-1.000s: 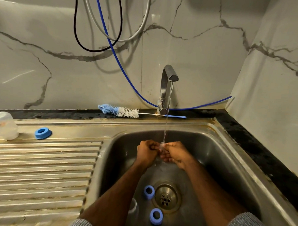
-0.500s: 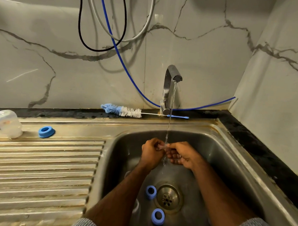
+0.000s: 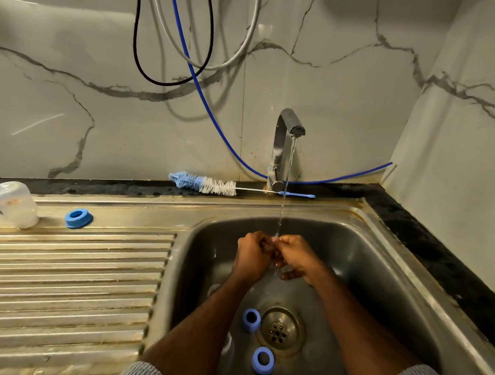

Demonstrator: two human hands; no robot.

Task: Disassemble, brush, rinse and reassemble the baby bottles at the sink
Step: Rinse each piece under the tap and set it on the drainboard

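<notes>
Under the curved steel tap (image 3: 285, 143), the left hand (image 3: 252, 255) and right hand (image 3: 297, 257) pinched a small pale bottle part (image 3: 274, 239) between curled fingers — held there, seemingly, so the stream rinsed it.

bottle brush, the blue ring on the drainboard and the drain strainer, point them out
bottle brush (image 3: 212, 185), head view, on the white bristles
blue ring (image 3: 78, 218), head view, on its front rim, beside the clear bottle (image 3: 14, 204)
drain strainer (image 3: 280, 329), head view, on its perforated centre
</notes>
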